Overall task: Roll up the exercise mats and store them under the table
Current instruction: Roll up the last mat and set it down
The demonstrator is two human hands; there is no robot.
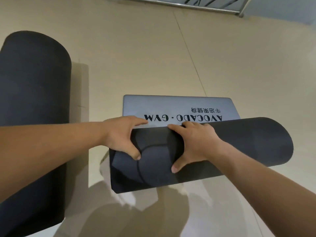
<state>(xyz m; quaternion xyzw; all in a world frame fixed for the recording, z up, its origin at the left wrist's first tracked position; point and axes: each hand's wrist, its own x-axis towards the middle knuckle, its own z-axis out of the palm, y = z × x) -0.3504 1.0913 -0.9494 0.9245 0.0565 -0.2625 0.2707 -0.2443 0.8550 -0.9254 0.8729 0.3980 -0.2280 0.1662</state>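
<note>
Beige floor point(153, 57) bears mat point(248, 142) printed "AVOCADO · GYM".

The only readable writing is on the flat grey end of the mat point(177, 104), just beyond the fingertips of both hands. In large dark serif capitals it says "AVOCADO · GYM" point(183, 118), upside down from the wearer's side. The "M" lies right at the fingertips of the left hand point(123, 135), and the first "A" sits out past the right hand point(193, 144), beside the rolled edge. Farther from the hands, above the "AVOCADO" part, runs a smaller line of Chinese characters point(206, 110), also upside down, which appears to read "牛油果健身". No numbers or other labels can be read.
</note>
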